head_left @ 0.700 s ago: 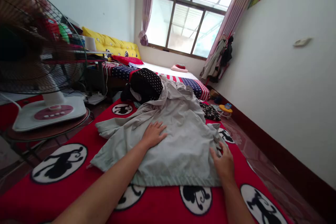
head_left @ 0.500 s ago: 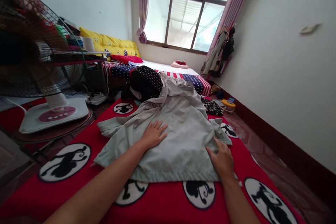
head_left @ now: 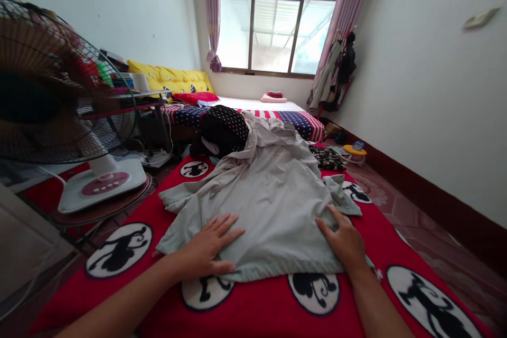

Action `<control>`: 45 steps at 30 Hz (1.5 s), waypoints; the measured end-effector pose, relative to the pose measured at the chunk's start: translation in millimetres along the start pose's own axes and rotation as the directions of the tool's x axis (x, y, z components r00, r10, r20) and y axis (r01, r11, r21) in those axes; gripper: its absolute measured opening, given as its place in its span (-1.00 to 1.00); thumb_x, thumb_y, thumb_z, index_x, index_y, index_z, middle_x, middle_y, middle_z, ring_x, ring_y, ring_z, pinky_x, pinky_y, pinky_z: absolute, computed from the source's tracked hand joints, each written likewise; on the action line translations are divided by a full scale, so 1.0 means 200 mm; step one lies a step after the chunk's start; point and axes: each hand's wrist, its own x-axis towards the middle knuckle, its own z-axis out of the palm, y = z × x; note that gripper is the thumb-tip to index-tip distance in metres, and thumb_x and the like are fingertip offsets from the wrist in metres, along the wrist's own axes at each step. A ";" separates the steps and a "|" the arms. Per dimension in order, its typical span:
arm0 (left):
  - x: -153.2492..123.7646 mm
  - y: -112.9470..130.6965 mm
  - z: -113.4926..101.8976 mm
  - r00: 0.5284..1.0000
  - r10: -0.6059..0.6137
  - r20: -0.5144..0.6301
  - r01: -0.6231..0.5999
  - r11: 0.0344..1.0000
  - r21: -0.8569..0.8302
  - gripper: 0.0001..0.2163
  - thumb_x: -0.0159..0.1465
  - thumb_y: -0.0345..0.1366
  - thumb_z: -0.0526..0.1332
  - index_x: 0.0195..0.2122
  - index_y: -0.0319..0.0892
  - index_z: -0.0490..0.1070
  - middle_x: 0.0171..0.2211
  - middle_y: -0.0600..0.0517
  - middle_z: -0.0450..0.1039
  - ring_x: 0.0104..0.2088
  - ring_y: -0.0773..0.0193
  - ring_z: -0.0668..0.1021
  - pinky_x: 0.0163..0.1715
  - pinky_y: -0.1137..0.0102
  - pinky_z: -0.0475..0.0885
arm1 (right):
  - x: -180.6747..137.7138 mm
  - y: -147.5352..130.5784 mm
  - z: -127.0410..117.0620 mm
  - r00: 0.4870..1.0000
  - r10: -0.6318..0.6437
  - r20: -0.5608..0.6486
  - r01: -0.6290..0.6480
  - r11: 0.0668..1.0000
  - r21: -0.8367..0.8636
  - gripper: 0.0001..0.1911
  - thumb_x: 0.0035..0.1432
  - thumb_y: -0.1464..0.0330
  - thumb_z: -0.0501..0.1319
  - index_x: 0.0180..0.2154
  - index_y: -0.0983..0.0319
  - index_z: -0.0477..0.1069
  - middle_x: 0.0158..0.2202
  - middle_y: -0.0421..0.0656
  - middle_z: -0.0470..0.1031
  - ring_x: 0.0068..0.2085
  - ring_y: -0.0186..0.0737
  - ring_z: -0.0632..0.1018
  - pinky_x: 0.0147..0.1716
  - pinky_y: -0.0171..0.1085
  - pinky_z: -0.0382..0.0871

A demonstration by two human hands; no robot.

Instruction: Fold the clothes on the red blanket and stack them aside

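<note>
A pale grey-green garment lies spread on a red blanket printed with white circles and black figures. My left hand lies flat on the garment near its lower left hem, fingers stretched out. At the lower right edge of the cloth my right hand rests palm down, fingers lying flat on the fabric. Neither hand grips anything.
A black dotted bundle sits behind the garment. A standing fan turns at the left on a low stand. Behind are a striped mattress, yellow cushions and a window. A white wall and dark skirting run along the right.
My left hand has slid back from the middle of the garment toward the lower left hem. My right hand stays at the right edge. The view has tilted down a little.
</note>
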 end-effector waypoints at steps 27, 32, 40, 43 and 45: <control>-0.13 -0.35 -0.12 0.670 -0.638 -0.379 0.499 0.765 -0.407 -0.64 0.14 0.03 0.13 -0.31 -0.13 0.54 -0.29 -0.01 0.60 -0.18 -0.02 0.58 -0.20 0.28 0.43 | -0.02 -0.04 0.01 0.970 -0.201 0.137 0.168 0.960 0.223 -0.46 0.09 0.17 0.17 0.12 0.15 0.33 0.03 -0.07 0.50 0.01 -0.02 0.53 -0.03 -0.10 0.40; -0.06 -0.24 -0.12 0.773 -0.559 -0.301 0.304 0.742 -0.598 -0.60 0.12 0.06 0.16 -0.28 -0.17 0.53 -0.25 -0.01 0.59 -0.18 0.01 0.57 -0.16 0.27 0.45 | -0.03 -0.20 0.03 0.985 -0.041 0.167 -0.010 0.956 0.293 -0.49 -0.02 0.29 0.18 0.02 0.23 0.43 -0.01 -0.01 0.53 -0.01 0.06 0.53 0.01 -0.05 0.38; 0.16 0.03 -0.08 0.838 -0.488 -0.243 0.154 0.640 -0.753 -0.30 0.09 0.05 0.24 0.20 -0.21 0.24 0.15 -0.16 0.35 0.14 -0.06 0.39 0.13 0.19 0.29 | -0.40 -1.04 0.03 0.889 -0.308 0.338 -0.078 0.626 0.776 -0.50 -0.06 0.51 0.13 -0.01 0.29 0.45 -0.05 -0.05 0.54 0.02 -0.08 0.51 0.06 -0.22 0.33; 0.16 0.02 -0.06 0.856 -0.458 -0.238 0.188 0.706 -0.683 -0.13 0.00 -0.08 0.32 0.30 -0.30 0.04 0.26 -0.25 0.18 0.23 -0.12 0.28 0.22 0.12 0.14 | -0.57 -1.17 0.05 0.828 -0.435 0.353 -0.055 0.564 0.824 -0.44 -0.11 0.56 0.17 0.01 0.26 0.43 -0.03 -0.07 0.52 0.02 -0.09 0.50 0.05 -0.24 0.32; 0.10 -0.01 -0.08 0.902 -0.385 -0.197 0.157 0.716 -0.681 -0.19 -0.02 -0.21 0.30 0.28 -0.27 0.10 0.23 -0.21 0.24 0.22 -0.11 0.29 0.23 0.10 0.13 | -0.61 -1.15 0.04 0.722 -0.562 0.403 -0.021 0.565 0.824 -0.49 -0.10 0.48 0.26 -0.01 0.22 0.46 -0.10 -0.12 0.54 -0.05 -0.10 0.53 -0.03 -0.26 0.36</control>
